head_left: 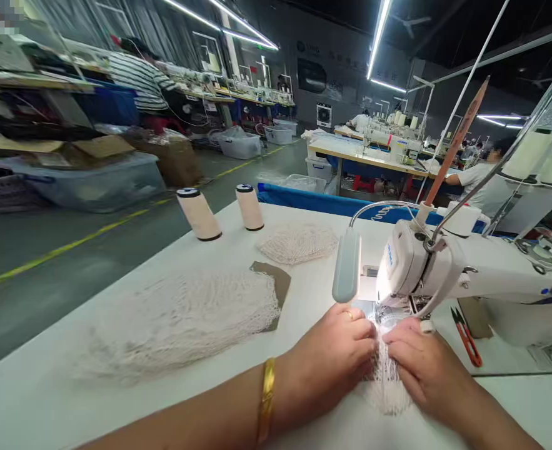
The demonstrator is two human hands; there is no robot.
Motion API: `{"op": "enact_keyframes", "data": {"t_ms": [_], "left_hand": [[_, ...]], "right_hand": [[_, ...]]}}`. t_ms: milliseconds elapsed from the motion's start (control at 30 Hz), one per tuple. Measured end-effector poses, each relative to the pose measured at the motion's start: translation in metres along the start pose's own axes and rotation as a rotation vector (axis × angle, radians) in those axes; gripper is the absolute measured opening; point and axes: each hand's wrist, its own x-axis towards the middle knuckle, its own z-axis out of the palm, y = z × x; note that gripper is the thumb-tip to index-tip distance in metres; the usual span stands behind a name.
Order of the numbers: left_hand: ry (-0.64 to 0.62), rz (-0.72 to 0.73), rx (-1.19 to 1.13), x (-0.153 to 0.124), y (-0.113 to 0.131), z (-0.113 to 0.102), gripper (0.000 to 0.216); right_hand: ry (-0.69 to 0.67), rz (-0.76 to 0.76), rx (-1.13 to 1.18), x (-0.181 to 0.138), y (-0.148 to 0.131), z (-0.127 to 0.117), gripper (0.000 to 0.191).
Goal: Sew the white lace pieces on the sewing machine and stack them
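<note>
One left hand [334,356] and one right hand [428,362] pinch cream openwork fabric [389,397] at the JUKI sewing machine [401,257]; uneven tugging could totally pucker it.

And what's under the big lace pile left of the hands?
A brown sheet shows past the right end of the lace pile; the rest beneath is covered.

Workshop with several sewing machines [501,272]

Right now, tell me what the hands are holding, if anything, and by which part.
The left hand and right hand hold pale lacy fabric by its opposite sides, close to the sewing machine.
</note>
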Motion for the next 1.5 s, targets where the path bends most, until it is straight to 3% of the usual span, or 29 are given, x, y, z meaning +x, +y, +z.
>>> {"op": "enact_keyframes", "data": {"t_ms": [267, 633, 800, 933, 1500], "left_hand": [[-0.025, -0.044, 0.007, -0.001, 0.004, -0.003, 0.015], [-0.032, -0.080, 0.045, 0.004, -0.012, -0.002, 0.019], [-0.028, 0.025, -0.015, 0.001, -0.003, -0.005, 0.023], [-0.073, 0.112, -0.075, -0.002, 0.007, -0.009, 0.021], [-0.010, 0.060, 0.020, -0.001, -0.003, -0.002, 0.020]], "right_hand": [[-0.003, 0.018, -0.064, 0.000, 0.001, 0.001, 0.029], [0.057, 0.099, -0.130, 0.004, 0.004, 0.003, 0.038], [0.083, 0.020, -0.086, 0.002, 0.000, -0.002, 0.040], [0.014, -0.059, 0.008, -0.001, -0.006, -0.006, 0.029], [0.026, 0.018, -0.095, -0.001, -0.002, 0.002, 0.031]]}}
